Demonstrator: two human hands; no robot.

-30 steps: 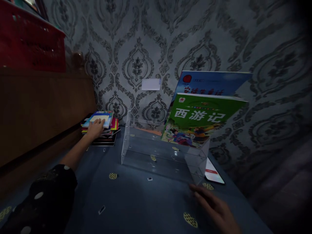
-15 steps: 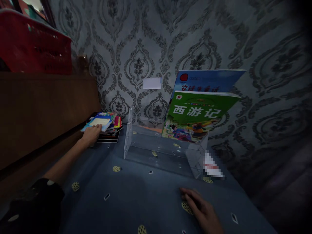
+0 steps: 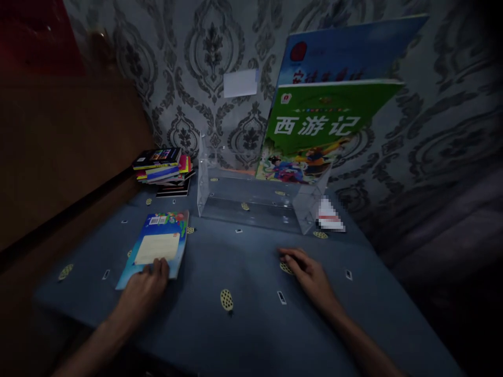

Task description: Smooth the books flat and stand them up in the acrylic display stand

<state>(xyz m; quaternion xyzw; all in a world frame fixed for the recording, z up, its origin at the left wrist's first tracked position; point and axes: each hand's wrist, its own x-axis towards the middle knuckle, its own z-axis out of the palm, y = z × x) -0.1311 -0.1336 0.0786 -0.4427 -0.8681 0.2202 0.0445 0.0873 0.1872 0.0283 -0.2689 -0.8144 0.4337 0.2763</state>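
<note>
My left hand [image 3: 147, 285] grips the near edge of a blue book [image 3: 165, 230] with a pale panel and barcodes on its cover. The book is over the left part of the table; whether it touches the cloth I cannot tell. My right hand [image 3: 308, 272] rests on the cloth at the right, fingers loosely extended, holding nothing. Beyond the hands stands a clear acrylic rack [image 3: 251, 209]. At its right end a green book [image 3: 314, 125] with white characters leans upright, in front of a taller blue book [image 3: 346, 52].
A stack of books [image 3: 163, 167] lies at the back left, beside a wooden panel [image 3: 70, 157]. A red basket [image 3: 35, 36] sits above it. A pixelated white item [image 3: 329, 214] is right of the rack. The patterned tablecloth [image 3: 251, 324] covers the table.
My left hand has drawn the blue book off the stack and toward me, exposing a black book on top. The view has tilted down. My right hand still rests on the table.
</note>
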